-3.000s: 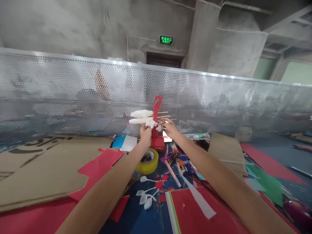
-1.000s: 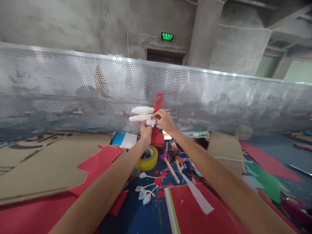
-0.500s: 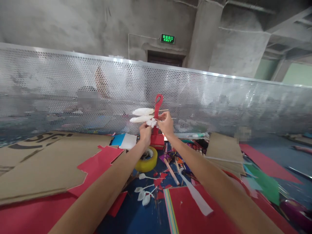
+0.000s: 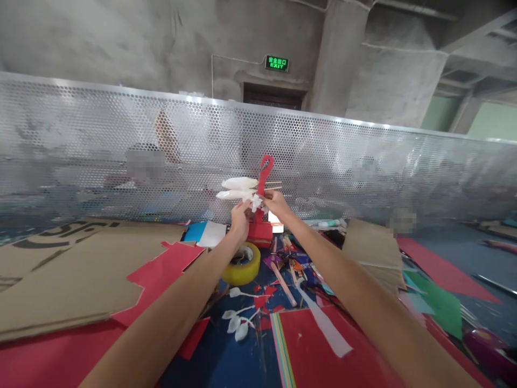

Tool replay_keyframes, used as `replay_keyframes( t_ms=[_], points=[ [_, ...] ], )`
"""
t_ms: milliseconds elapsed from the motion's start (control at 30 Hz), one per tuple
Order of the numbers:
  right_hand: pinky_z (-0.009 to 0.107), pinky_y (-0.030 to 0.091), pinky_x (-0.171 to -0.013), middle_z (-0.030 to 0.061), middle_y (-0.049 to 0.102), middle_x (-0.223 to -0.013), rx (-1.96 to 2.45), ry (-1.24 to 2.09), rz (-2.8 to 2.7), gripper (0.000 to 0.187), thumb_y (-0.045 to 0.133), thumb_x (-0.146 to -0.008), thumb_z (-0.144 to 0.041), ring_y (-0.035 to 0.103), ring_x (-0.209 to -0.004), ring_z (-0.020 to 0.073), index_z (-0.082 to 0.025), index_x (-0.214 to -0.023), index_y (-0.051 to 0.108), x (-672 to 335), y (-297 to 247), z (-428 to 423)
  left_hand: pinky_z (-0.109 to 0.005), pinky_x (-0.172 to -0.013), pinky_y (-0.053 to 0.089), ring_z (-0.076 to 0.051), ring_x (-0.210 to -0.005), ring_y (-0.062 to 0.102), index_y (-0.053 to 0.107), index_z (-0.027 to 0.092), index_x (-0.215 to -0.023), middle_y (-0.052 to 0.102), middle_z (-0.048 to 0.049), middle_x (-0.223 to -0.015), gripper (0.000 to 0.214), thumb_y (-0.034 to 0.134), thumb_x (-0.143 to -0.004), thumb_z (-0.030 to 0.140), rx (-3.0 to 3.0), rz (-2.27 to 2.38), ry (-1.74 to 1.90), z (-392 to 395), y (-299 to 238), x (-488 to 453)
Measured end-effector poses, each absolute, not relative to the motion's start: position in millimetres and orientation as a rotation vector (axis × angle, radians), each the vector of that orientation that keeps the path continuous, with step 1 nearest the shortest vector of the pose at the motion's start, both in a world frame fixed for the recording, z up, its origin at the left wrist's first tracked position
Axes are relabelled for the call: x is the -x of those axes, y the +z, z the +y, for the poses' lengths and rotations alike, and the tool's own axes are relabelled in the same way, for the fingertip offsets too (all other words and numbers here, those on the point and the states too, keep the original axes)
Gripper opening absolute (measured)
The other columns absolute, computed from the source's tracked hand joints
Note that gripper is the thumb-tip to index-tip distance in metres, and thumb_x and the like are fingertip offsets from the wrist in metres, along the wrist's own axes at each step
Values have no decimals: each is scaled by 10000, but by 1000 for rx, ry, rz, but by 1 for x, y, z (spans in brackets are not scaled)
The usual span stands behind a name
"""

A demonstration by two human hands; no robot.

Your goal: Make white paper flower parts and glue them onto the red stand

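Observation:
A red looped strip (image 4: 265,171) rises from a red box-like base (image 4: 260,233), leaning a little right at its top. Against its middle sits a small white, crumpled flower-like piece (image 4: 255,202). My left hand (image 4: 240,220) pinches that piece from the left, fingers closed. Closed too, my right hand (image 4: 278,205) has its fingertips on the piece's right side, beside the red strip. Just above the hands, two long white padded shapes (image 4: 239,184) point left. Thin sticks (image 4: 274,183) stick out to the right of the strip.
A yellow tape roll (image 4: 242,265) lies below my left wrist. White leaf-like pieces (image 4: 234,324) and red scraps lie nearer me. Cardboard (image 4: 92,269) covers the left; a red paper stack (image 4: 323,345) lies front right. A perforated metal screen (image 4: 315,156) stands behind.
The red strip's top has tipped slightly right, and the white padded shapes have shifted a little right. Two sticks now show at right. Both hands stay at the white piece.

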State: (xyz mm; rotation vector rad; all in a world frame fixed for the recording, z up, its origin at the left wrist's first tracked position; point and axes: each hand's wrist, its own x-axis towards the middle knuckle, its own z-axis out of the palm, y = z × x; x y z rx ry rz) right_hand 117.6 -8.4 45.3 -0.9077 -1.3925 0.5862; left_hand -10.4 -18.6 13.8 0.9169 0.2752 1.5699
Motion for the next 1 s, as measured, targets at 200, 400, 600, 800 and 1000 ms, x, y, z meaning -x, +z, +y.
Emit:
replay_keyframes(
  t_ms=[200,400,600,800,1000],
  points=[
    [272,530,-553,39,713,-691,934,577,-1519,312,830,-665,-446,668,-626,181,-183,-736,676,-119,47,-5,-224,-626,418,-118,-671,607,652,188,-972,692,4,-794,422,748,-561,178,-933,319,1626,-21,16,14],
    [254,525,-563,28,708,-697,929,576,-1458,335,837,-658,-442,659,-618,158,-183,-734,639,-115,45,-1,-244,-650,444,-146,-732,646,646,178,-895,715,-21,-865,308,691,-592,209,-846,266,1584,-19,17,20],
    [251,516,-531,8,697,-656,913,634,-1398,410,859,-619,-452,639,-565,147,-179,-816,624,-113,44,-6,-254,-649,463,-143,-705,650,599,210,-915,704,-4,-837,339,769,-691,399,-827,348,1604,-14,18,23],
    [243,494,-527,3,698,-677,844,743,-1432,409,843,-620,-460,612,-559,136,-177,-854,665,-108,44,-11,-254,-648,466,-123,-666,638,636,207,-954,707,3,-830,421,841,-655,422,-894,367,1580,-18,23,21],
    [233,463,-527,-1,696,-710,847,760,-1357,407,855,-599,-415,601,-577,129,-176,-865,661,-109,40,-8,-235,-539,430,-118,-597,609,665,181,-896,715,-16,-774,401,878,-613,369,-881,366,1473,-20,26,24]
  ],
)
